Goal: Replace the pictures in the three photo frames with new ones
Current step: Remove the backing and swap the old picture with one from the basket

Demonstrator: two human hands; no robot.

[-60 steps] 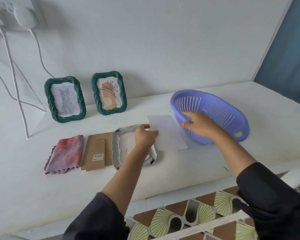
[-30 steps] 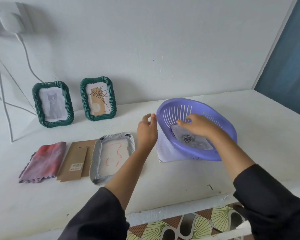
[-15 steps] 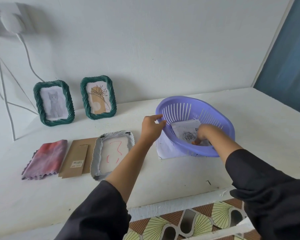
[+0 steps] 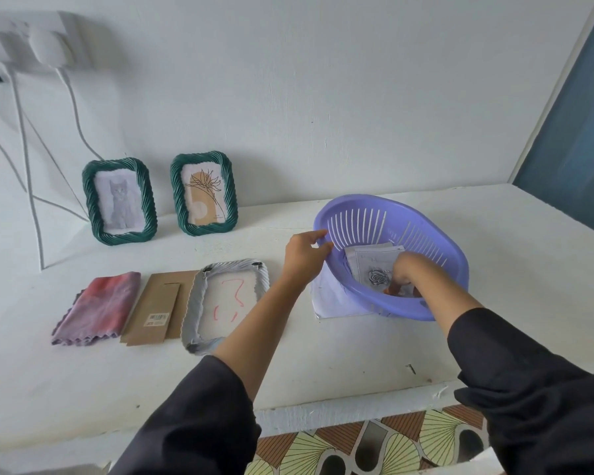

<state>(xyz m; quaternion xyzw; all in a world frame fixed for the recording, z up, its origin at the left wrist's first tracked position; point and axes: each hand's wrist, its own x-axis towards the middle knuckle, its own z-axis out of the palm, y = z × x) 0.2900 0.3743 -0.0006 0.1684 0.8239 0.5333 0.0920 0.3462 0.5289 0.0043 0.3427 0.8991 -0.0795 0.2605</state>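
Two green twisted photo frames stand against the wall, one with a cat picture (image 4: 119,200), one with a plant drawing (image 4: 203,193). A third frame (image 4: 227,296) lies face down with its back off and red marks showing inside. Its cardboard backing (image 4: 158,306) lies just left of it. The purple basket (image 4: 436,245) holds several loose pictures, a rose picture (image 4: 376,277) on top. My left hand (image 4: 306,255) pinches the basket's left rim. My right hand (image 4: 405,272) is down inside the basket, fingers curled on the lower edge of the rose picture.
A white sheet (image 4: 333,299) lies partly under the basket. A pink-purple cloth (image 4: 98,308) lies at the far left. White cables (image 4: 31,186) hang down the wall from a socket. The table's front edge (image 4: 323,406) is close to my body, with a patterned floor below.
My left hand left the face-down frame and took hold of the basket's rim. My right hand went from the basket's outside down into it, onto the pictures. The white sheet now lies under the basket.
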